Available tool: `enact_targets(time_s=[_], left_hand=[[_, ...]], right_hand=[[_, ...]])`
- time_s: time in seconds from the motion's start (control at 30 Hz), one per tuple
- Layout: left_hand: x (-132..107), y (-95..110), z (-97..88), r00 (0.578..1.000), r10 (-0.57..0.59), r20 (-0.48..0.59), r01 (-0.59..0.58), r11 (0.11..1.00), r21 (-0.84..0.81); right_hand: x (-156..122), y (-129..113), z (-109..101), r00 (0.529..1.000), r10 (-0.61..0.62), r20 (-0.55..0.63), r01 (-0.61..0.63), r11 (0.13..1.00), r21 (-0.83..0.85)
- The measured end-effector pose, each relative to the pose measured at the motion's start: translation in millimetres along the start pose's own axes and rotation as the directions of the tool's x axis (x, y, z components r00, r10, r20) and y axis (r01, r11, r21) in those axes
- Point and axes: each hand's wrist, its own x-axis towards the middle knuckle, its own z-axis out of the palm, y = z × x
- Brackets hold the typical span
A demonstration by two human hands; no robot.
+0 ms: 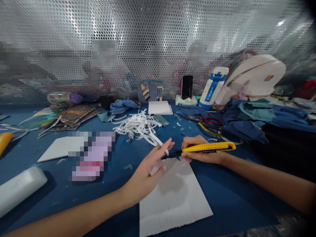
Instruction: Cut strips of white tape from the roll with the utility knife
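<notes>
R hand [201, 154] gripping yellow box cutter [209, 147], its dark front end at far edge of wht sheet [180, 204]. Sheet lies flat, front center; R edge straight, near edge ragged. L hand [146, 174] at sheet's far L, fingers extended, thumb apart; can't tell if paper strip [156, 140] is pinched. Strip pile [138, 124] just beyond. Blue tabletop [229, 194] extends R of sheet, under R forearm [266, 174].

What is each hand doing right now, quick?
Left hand: open, thumb apart from the fingers, at the far end of the white sheet.
Right hand: closed, holding a yellow cutter knife.
</notes>
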Motion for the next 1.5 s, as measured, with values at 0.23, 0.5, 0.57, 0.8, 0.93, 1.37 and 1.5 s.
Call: enact_targets(time_s=[0.23,0.5,0.57,0.8,0.93,1.37,1.5], left_hand=[[-1.4,-0.2,1.9,1.0,0.004,-0.029,-0.004,1.0,0.004],[-0.8,0.8,2.4,0.999,0.014,-0.049,-0.016,0.999,-0.043],[-0.8,0.0,2.7,0.997,0.031,-0.066,-0.035,0.998,-0.056],[-0.5,-3.5,3.3,0.985,0.084,-0.151,-0.096,0.993,-0.072],[-0.9,-3.4,3.0,0.983,0.084,-0.165,-0.099,0.992,-0.083],[-1.8,-1.3,3.4,0.98,0.087,-0.177,-0.103,0.991,-0.088],[-1.4,-0.7,3.7,0.979,0.094,-0.182,-0.11,0.991,-0.082]], right_hand=[[4.1,1.4,-2.7,0.972,0.028,-0.233,-0.008,0.996,0.087],[10.0,-7.9,-32.8,0.965,0.105,-0.241,-0.085,0.992,0.091],[11.8,-9.3,-44.5,0.967,0.233,-0.103,-0.236,0.971,-0.019],[20.7,-1.1,-62.3,0.89,0.442,0.113,-0.365,0.838,-0.406],[20.4,-0.1,-66.0,0.891,0.426,0.157,-0.295,0.806,-0.513],[19.0,-42.6,-1.0,0.975,0.21,0.078,-0.126,0.802,-0.584],[21.6,-36.1,4.9,0.964,0.242,0.111,-0.145,0.826,-0.545]])
